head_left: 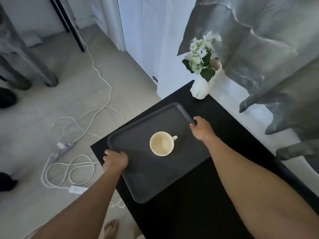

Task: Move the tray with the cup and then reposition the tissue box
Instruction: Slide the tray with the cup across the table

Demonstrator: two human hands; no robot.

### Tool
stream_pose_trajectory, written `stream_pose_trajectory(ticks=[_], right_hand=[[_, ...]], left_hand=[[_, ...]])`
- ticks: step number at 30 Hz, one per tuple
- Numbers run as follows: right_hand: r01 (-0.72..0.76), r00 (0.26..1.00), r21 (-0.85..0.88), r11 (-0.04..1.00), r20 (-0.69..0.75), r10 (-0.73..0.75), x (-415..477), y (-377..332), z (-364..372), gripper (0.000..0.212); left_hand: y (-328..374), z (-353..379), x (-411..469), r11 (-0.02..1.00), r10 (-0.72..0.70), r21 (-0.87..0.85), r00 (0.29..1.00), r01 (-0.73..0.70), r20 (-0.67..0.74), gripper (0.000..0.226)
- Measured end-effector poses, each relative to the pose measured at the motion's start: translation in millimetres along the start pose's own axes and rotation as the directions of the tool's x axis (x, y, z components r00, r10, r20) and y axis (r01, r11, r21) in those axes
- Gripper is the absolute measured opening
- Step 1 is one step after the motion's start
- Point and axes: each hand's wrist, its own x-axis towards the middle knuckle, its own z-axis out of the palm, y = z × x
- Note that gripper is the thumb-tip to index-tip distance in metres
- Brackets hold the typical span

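Note:
A dark grey tray [148, 176] lies on a black table [195, 211]. A cream cup [162, 143] stands upright near the tray's middle, empty, its handle pointing right. My left hand [115, 160] grips the tray's left edge, fingers curled over the rim. On the tray's far right edge, near the corner, my right hand [201, 127] is closed around the rim. No tissue box is in view.
A white vase of white flowers [200, 85] stands at the table's far corner, beyond the tray. A bed with grey pillows [269, 54] runs along the right. White cables and a power strip [78, 189] lie on the floor to the left.

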Motion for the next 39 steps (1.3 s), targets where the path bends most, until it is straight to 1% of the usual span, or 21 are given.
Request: stream_pose_trajectory(ticks=[4, 6, 12, 16, 19, 25, 28, 31, 36, 39], right_hand=[[-0.029, 0.999, -0.042, 0.999, 0.016, 0.03, 7, 2, 2, 0.05], [-0.041, 0.999, -0.064, 0.997, 0.026, 0.043, 13, 4, 6, 0.049], [-0.057, 0.998, -0.124, 0.991, -0.022, 0.054, 24, 8, 13, 0.044], [-0.077, 0.996, -0.114, 0.991, -0.059, 0.07, 28, 9, 16, 0.042], [-0.107, 0.992, -0.115, 0.988, -0.076, 0.098, 27, 9, 16, 0.037], [-0.15, 0.988, -0.135, 0.979, -0.062, 0.142, 25, 18, 9, 0.025], [-0.179, 0.983, -0.121, 0.976, -0.05, 0.174, 22, 26, 4, 0.022], [-0.199, 0.98, -0.121, 0.973, -0.043, 0.195, 17, 34, -1, 0.014], [-0.246, 0.968, -0.075, 0.966, -0.074, 0.24, 5, 43, -14, 0.027], [-0.271, 0.961, -0.037, 0.962, -0.073, 0.268, -5, 52, -23, 0.025]], left_hand=[[-4, 0, 2, 0.998, -0.062, -0.016, 0.998, 0.062, -0.017, 0.05], [-10, 2, 4, 0.997, -0.07, -0.014, 0.997, 0.07, -0.017, 0.046], [-15, 2, 4, 0.999, -0.036, -0.015, 0.999, 0.035, -0.039, 0.041], [-18, 6, 3, 1.0, -0.004, 0.001, 0.997, 0.004, -0.078, 0.039], [-22, 7, 1, 1.0, 0.02, 0.017, 0.995, -0.018, -0.093, 0.035], [-20, 6, 8, 0.997, 0.071, 0.016, 0.988, -0.069, -0.135, 0.033], [-17, 6, 9, 0.994, 0.106, 0.012, 0.984, -0.106, -0.142, 0.031], [-9, 5, 9, 0.991, 0.136, 0.02, 0.98, -0.135, -0.143, 0.031], [9, 3, 5, 0.982, 0.189, 0.043, 0.97, -0.185, -0.151, 0.029], [21, 3, 2, 0.974, 0.227, 0.057, 0.964, -0.221, -0.135, 0.029]])
